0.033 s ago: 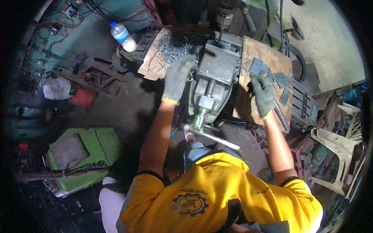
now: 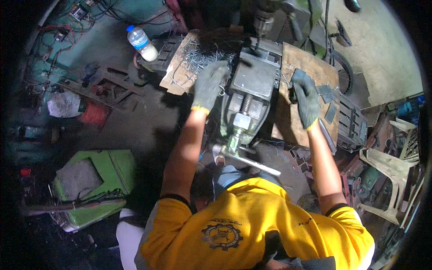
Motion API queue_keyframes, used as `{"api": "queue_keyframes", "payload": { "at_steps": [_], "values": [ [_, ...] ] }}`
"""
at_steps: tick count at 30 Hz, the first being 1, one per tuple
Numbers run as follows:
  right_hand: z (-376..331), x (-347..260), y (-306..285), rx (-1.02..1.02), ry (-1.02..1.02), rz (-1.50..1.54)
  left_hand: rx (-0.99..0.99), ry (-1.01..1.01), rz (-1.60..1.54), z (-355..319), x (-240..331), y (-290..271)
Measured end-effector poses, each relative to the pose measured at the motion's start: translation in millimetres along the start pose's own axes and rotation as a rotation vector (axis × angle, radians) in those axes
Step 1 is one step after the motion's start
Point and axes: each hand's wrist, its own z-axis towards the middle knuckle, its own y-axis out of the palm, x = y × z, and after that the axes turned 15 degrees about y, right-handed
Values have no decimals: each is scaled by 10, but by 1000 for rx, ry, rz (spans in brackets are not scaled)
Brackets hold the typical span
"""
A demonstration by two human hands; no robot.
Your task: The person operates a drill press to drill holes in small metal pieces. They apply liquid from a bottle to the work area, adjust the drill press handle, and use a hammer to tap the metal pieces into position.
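Both my hands wear grey knitted gloves with yellow cuffs. My left hand is at the left side of the steel machine vise, close to a heap of metal shavings. Its fingers are loosely bent and partly apart, with nothing plainly in them. My right hand lies over the wooden board right of the vise. Its fingers reach over a dark flat metal plate, covering part of it. More metal plates lie just right of that hand. The drill chuck hangs above the vise's far end.
The vise's long handle sticks out toward my body. A dark bar lies by my right wrist. A water bottle stands at the far left. A green metal casing is at lower left, a plastic chair at right.
My right hand has moved forward over the dark plate, hiding more of it. My left hand has shifted slightly right and forward. The whole view has shifted a little.
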Motion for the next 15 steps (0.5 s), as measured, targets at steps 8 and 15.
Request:
{"api": "queue_keyframes", "payload": {
  "at_steps": [8, 15],
  "values": [
    [1132, -59, 984, 49, 198, -11, -203, 175, 367, 1028, -1362, 493],
    [1025, -216, 1084, -31, 441, 533, -89, 1, 69, 931, -1196, 505]
  ]
}}
